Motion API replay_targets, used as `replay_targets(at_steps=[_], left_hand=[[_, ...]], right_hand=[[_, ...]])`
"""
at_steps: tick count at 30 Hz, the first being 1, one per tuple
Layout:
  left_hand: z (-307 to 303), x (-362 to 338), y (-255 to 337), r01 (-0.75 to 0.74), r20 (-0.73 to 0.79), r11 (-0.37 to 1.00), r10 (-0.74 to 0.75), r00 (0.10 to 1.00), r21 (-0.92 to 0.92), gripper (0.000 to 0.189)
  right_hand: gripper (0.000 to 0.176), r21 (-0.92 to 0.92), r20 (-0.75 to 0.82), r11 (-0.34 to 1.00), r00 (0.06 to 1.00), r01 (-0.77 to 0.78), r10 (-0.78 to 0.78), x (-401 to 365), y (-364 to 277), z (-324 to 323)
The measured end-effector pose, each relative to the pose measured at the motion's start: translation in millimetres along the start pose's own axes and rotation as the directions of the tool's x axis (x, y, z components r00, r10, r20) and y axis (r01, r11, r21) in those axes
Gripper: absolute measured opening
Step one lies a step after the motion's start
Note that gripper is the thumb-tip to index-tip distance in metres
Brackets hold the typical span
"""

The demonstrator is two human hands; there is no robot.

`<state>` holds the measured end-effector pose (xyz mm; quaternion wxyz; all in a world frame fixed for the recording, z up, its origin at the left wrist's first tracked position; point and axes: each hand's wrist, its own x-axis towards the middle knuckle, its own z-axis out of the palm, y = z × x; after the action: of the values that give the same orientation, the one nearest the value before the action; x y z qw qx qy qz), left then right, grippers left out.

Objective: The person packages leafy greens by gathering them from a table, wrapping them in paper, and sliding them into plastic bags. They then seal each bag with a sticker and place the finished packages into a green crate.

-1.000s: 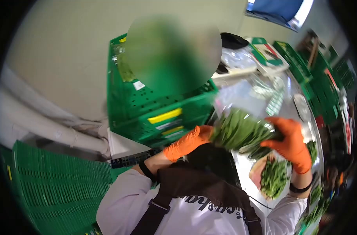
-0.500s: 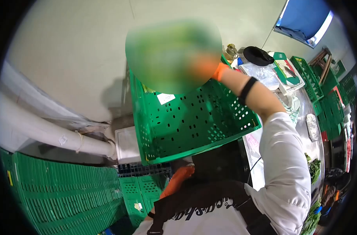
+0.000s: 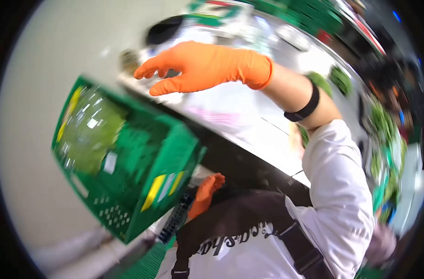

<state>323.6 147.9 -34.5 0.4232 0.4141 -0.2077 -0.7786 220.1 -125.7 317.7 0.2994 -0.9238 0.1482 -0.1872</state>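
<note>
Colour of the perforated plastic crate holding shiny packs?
The perforated plastic crate is green; the head view shows it best.

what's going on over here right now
A person is working by a green crate with clear-wrapped greens inside. The orange-gloved right hand is held out open, nothing visible in it, before a worktop where more leafy greens lie. The left hand is low near the crate; whether it holds anything is unclear.
</note>
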Motion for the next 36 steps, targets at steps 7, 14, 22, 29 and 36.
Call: replay_targets(at_steps=[7, 14, 22, 29, 36], left_hand=[[161.7, 108.2, 12.7, 0.238, 0.086, 0.935, -0.269, 0.959, 0.264, 0.036], [315.7, 212.0, -75.2, 0.402, 0.061, 0.883, -0.427, 0.902, 0.243, 0.045], [396.7, 252.9, -125.9, 0.061, 0.146, 0.955, -0.108, 0.983, 0.289, 0.051], [373.8, 277.1, -130.0, -0.208, 0.183, 0.742, 0.117, 0.976, 0.638, 0.053], [364.8, 278.3, -118.5, -0.102, 0.093, 0.816, 0.059, 0.994, 0.569, 0.071]], right_hand=[[0.046, 0.545, -0.536, 0.479, 0.154, -0.688, 0.830, -470.6, 137.8, 1.4], [0.058, 0.872, -0.293, 0.064, -0.413, -0.485, 0.862, -727.5, 151.1, 45.1], [0.085, 0.755, -0.467, 0.342, -0.093, -0.560, 0.879, -626.4, 161.8, 126.4], [0.088, 0.672, -0.584, 0.318, -0.216, -0.669, 0.782, -600.2, 160.2, 127.5], [0.078, 0.615, -0.618, 0.293, -0.216, -0.732, 0.756, -608.7, 156.2, 119.5]])
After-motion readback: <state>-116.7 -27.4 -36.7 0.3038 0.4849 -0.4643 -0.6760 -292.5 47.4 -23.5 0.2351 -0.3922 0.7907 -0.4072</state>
